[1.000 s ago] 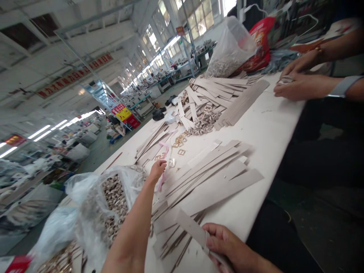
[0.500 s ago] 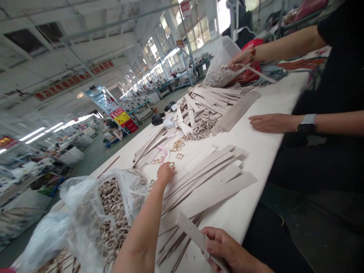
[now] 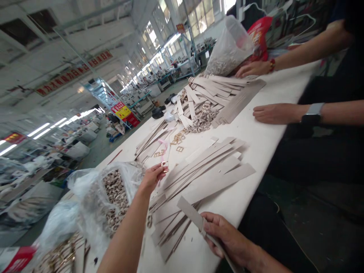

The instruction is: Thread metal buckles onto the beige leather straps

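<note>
My left hand [image 3: 153,176] pinches a gold square buckle [image 3: 165,164] just above the table. Closed around a light grey belt strap [image 3: 189,211] is my right hand [image 3: 224,233], near the table's front edge. A narrow loop seems to sit around the strap at my fingers. Between and beyond my hands lies a fanned stack of grey straps [image 3: 204,170]. More gold buckles [image 3: 179,149] are scattered past my left hand. To its left stands a clear plastic bag full of small grey strap loops [image 3: 113,185].
A co-worker's hands, one near the far strap pile [image 3: 216,89] and one flat on the table [image 3: 264,140], are at the right. Loose loops [image 3: 201,121], a white plastic bag [image 3: 229,49] and a red bag [image 3: 260,36] stand farther back. Finished-looking buckled straps [image 3: 61,256] lie lower left.
My left hand has lifted back from the loose buckles with one between its fingers. My right hand keeps the strap. The co-worker's far hand has lowered towards the strap pile.
</note>
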A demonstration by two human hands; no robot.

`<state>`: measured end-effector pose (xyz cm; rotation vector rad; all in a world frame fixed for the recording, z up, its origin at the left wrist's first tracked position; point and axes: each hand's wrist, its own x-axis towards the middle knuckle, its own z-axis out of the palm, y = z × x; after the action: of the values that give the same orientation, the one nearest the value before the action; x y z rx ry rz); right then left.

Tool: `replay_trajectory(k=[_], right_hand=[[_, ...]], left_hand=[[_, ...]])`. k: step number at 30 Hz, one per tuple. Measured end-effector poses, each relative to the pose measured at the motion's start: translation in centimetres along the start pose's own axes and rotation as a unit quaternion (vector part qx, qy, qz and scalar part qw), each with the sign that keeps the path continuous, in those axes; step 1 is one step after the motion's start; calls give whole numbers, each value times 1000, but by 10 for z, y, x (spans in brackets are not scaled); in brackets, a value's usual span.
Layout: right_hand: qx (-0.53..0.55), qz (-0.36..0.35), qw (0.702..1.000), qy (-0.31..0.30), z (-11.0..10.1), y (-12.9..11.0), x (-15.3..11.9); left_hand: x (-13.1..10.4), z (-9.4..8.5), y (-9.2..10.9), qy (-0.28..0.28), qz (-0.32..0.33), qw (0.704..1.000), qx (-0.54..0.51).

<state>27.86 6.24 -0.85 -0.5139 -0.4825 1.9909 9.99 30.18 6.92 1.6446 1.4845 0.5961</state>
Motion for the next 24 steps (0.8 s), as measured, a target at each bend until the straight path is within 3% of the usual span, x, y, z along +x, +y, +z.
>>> replay_trajectory(k=[2,5,7,10,13,16,19,24], right_hand=[[-46,-37,997,47,6,-2,-7],[-148,-111,977,106,17,-3,-20],[-219,-139,958,123,25,0,-30],[-298,-147,936,117,39,8,-46],[-335,-147,927,84,53,18,-64],[-349,-136,926,46,64,26,-81],[-349,-128,928,16,70,32,-93],[-377,-127,917,4,74,34,-99]], left_hand=[[-53,-5,5,-52,-8,993,-101],[-128,-12,18,-145,-29,951,-271],[-168,-15,28,-183,-40,933,-307],[-213,-21,42,-215,-38,931,-294],[-242,-27,50,-226,-24,936,-270],[-260,-33,48,-185,-15,952,-244],[-274,-33,39,-148,-16,963,-226],[-292,-20,16,-181,-27,945,-272]])
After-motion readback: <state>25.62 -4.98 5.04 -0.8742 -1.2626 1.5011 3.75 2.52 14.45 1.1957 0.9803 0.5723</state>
